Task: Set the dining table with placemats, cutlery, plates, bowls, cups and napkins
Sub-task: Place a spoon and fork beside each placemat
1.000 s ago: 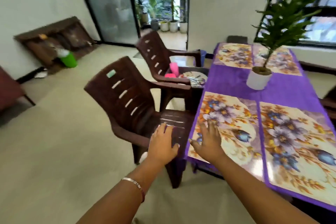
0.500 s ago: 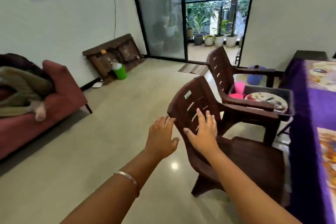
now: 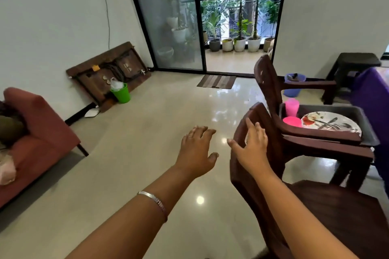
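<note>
A dark tray [image 3: 366, 126] sits on the seat of the far brown chair [image 3: 271, 88]. It holds a patterned plate [image 3: 330, 123] with cutlery [image 3: 325, 125] lying on it, a tall pink cup [image 3: 292, 107] and a pink bowl [image 3: 292, 121]. My left hand [image 3: 197, 151] hovers over the floor, fingers spread, holding nothing. My right hand [image 3: 251, 149] is stretched out with straight fingers in front of the back of the near brown chair [image 3: 259, 174]; I cannot tell whether it touches it. The table's purple cloth [image 3: 372, 111] shows at the right edge.
A red sofa [image 3: 37, 139] stands at the left. A wooden panel [image 3: 109, 73] and a green bin [image 3: 122, 93] lean by the wall. A doormat [image 3: 216, 81] lies before the open glass door. A blue bucket [image 3: 293, 84] and dark stool [image 3: 353, 65] stand behind the chairs.
My view has swung left, away from the table and its placemats toward the room. Both hands came off the table edge and chair seat and are now held out by the chair back.
</note>
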Available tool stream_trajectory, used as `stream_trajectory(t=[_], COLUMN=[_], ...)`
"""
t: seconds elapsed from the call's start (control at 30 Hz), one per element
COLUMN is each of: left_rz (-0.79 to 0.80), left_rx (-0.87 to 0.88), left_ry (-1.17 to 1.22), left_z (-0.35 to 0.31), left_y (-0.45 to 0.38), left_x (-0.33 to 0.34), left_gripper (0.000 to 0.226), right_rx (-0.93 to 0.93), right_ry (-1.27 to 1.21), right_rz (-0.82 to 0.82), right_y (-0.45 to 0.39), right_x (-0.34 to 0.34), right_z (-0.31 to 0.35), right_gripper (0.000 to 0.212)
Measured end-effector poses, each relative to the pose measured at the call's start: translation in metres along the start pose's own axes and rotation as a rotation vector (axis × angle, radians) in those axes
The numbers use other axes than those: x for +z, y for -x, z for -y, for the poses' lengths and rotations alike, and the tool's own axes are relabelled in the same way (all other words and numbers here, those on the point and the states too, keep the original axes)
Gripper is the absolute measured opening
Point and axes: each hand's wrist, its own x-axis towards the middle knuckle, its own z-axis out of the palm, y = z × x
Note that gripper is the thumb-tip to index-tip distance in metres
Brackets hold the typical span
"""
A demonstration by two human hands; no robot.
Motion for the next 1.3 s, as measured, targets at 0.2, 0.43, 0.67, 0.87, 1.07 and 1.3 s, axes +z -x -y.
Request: stream_trajectory(t=[0.2,0.43,0.67,0.87,1.07,1.3], left_rz=[-0.018,-0.078,-0.038,0.049,0.173,0.319], left_rx=[0.096,0.113,0.259,0.411,0.571,0.715], left_ry=[0.026,0.380,0.542,0.583,0.623,0.598], left_z=[0.067,0.116,0.170,0.188,0.164,0.097], left_y=[-0.125,-0.263,-0.429,-0.557,-0.647,-0.772], left_x=[-0.017,0.002,0.011,0.014,0.054,0.108], left_gripper=[0.065,0.054,0.046,0.041,0.039,0.039], right_rx=[0.055,0.058,0.180,0.296,0.376,0.463], right_ry=[0.003,0.086,0.061,0.050,0.021,-0.018], right_rz=[-0.134,-0.221,-0.415,-0.536,-0.665,-0.793], right_y=[-0.115,-0.247,-0.380,-0.467,-0.538,-0.634], right_x=[0.043,0.080,0.116,0.134,0.120,0.075], right_z=[0.029,0.057,0.064,0.070,0.042,-0.020], right_gripper=[0.079,0.080,0.080,0.079,0.079,0.077])
